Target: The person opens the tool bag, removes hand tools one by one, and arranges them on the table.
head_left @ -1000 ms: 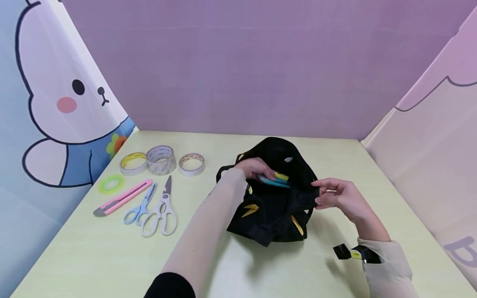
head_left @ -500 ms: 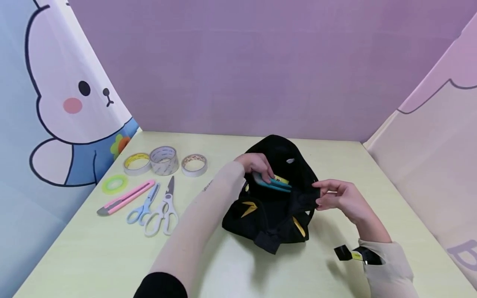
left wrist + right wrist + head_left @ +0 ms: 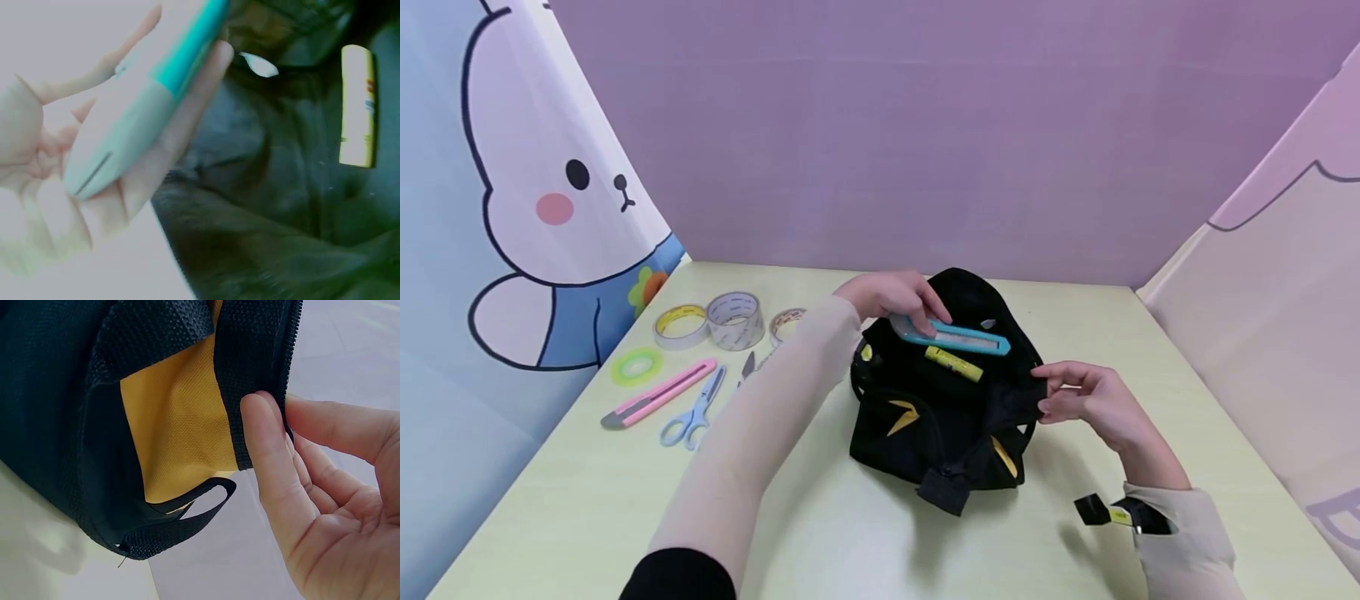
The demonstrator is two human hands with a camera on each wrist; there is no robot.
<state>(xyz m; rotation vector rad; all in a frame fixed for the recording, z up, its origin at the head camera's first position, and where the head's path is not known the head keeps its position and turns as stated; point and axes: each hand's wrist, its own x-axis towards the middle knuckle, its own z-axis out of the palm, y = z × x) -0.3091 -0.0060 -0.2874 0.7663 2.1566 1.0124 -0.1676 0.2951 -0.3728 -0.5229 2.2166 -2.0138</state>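
My left hand (image 3: 895,298) grips a turquoise utility knife (image 3: 958,337) by its grey end, over the mouth of a black zippered bag (image 3: 906,454). In the left wrist view the knife (image 3: 187,53) lies along the fingers, its grey end towards the palm. Inside the bag a small yellow tube (image 3: 953,364) lies on the dark lining. My right hand (image 3: 1093,404) pinches the bag's right edge between thumb and fingers. The right wrist view shows a zipper (image 3: 291,356) at that edge, a yellow fabric panel (image 3: 178,419) and a black strap loop (image 3: 181,522).
On the left of the table (image 3: 850,542) lie a pink utility knife (image 3: 658,396), blue scissors (image 3: 696,410), several tape rolls (image 3: 735,323) and a green ring (image 3: 636,367). My left forearm covers most of the white-handled scissors. A purple wall (image 3: 880,150) stands behind.
My left hand has lifted the turquoise utility knife from deep in the bag up and left, baring the yellow tube. The right hand keeps its hold on the bag's edge.
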